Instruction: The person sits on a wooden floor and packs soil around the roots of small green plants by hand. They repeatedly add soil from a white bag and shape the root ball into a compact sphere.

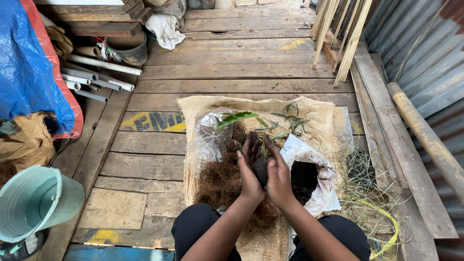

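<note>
— What were the hands doing?

— The left hand (249,166) and the right hand (276,170) were cupped together around a dark ball of soil (261,169), palms pressed to its sides. Thin green shoots (265,140) rose from its top between the fingers.

— Both gripping it?

— Yes, each hand was closed on the soil ball, the left from one side, the right from the other.

— Where was that?

— Above the middle of a burlap sheet (314,116) spread on the plank floor (232,63). Under the hands lay a heap of brown coconut fibre (220,181), reaching toward the sheet's near edge.

— Anything else on the sheet?

— A white sack of black soil (309,181), open, just right of the hands. A clear plastic bag (210,137) with a broad green leaf (237,117) lay left of them, and loose green sprigs (290,121) lay toward the far edge.

— And off the sheet?

— A pale green bucket (36,203) by the floor's near left corner, white pipes (96,72) at the left edge, a blue tarp (29,67) beside them.
</note>
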